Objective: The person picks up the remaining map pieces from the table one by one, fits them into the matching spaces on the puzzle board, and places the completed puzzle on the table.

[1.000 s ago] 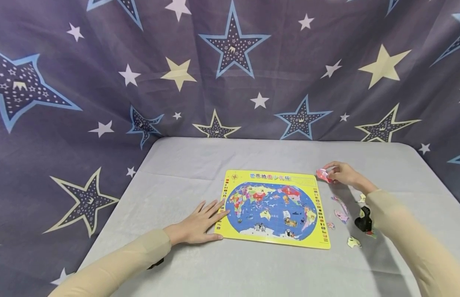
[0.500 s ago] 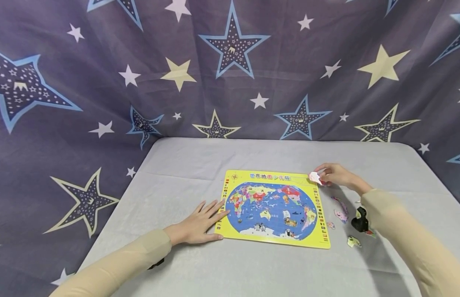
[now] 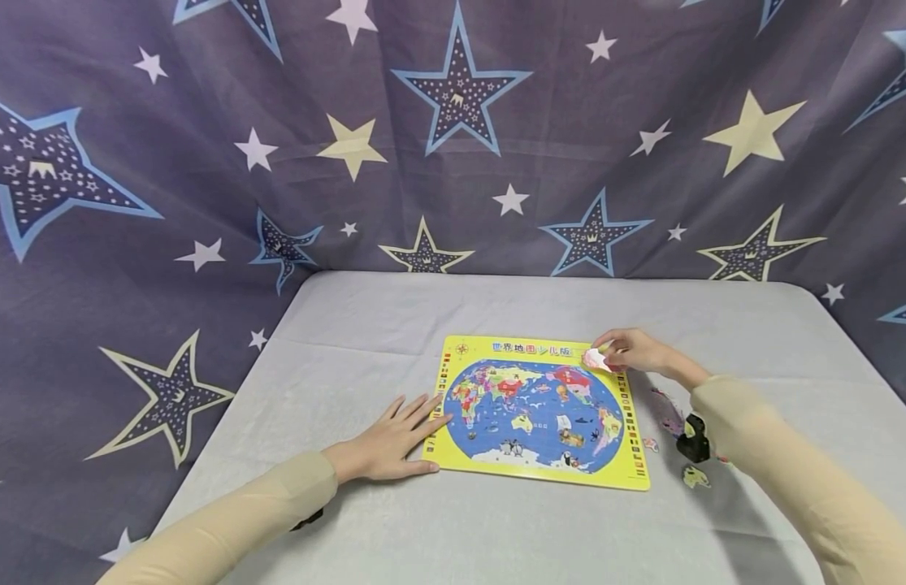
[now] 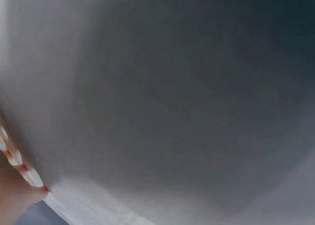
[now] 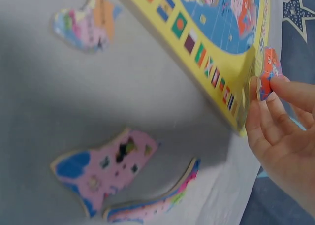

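Piece (image 5: pixel 270 67) is pinched by the right hand (image 3: pixel 634 351) near the board (image 3: pixel 454 458); if the pinch is slackened, it could be dropped. Left hand (image 3: pixel 389 443) is spread, gripping nothing.

The right hand (image 3: pixel 637 351) holds a piece (image 3: pixel 596 359) (pinkish) over the map (image 3: pixel 535 413).

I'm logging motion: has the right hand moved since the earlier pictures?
Yes: in the head view the right hand moved left, carrying the flat red puzzle piece from beside the yellow rectangular map board to over its upper right corner.
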The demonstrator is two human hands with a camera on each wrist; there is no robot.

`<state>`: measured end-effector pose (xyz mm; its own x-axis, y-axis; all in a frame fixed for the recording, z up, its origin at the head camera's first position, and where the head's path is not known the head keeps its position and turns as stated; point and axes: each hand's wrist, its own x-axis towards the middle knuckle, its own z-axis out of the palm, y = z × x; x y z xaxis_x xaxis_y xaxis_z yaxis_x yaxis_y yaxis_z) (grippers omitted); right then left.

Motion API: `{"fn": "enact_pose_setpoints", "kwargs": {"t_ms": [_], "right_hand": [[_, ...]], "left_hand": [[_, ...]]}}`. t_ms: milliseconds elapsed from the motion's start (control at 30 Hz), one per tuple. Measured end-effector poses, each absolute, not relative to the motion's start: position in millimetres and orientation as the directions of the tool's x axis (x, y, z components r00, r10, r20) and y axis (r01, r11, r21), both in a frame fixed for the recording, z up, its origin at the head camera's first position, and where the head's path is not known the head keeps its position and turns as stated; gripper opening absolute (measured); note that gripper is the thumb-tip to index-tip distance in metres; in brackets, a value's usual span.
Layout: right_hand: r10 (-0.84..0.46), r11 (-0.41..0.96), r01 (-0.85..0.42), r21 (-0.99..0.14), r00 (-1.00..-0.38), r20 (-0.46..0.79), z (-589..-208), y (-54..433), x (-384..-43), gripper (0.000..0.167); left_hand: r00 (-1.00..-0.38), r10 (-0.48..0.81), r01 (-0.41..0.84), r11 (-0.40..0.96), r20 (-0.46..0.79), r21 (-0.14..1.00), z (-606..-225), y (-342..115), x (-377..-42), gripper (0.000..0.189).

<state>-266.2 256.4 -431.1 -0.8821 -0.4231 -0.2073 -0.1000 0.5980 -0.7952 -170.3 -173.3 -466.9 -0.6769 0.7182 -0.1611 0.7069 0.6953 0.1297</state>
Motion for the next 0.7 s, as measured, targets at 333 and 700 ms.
{"fn": "enact_pose_setpoints", "kwargs": {"t_ms": [333,700], "right_hand": [[-0.482,0.567,-0.141,-0.811,-0.856,-0.188,-435.3,241.9,-267.3,0.029],[-0.512,0.571,-0.190,-0.799,-0.843,-0.165,-435.3,230.3,-264.9,0.026]], "left_hand": [[-0.677,0.719,0.708,0.695,-0.158,0.128,-469.2,-174.0,-170.3,0.075],[-0.679,0.716,0.705,0.698,-0.161,0.128,-467.8,-173.1,-170.1,0.074]]}}
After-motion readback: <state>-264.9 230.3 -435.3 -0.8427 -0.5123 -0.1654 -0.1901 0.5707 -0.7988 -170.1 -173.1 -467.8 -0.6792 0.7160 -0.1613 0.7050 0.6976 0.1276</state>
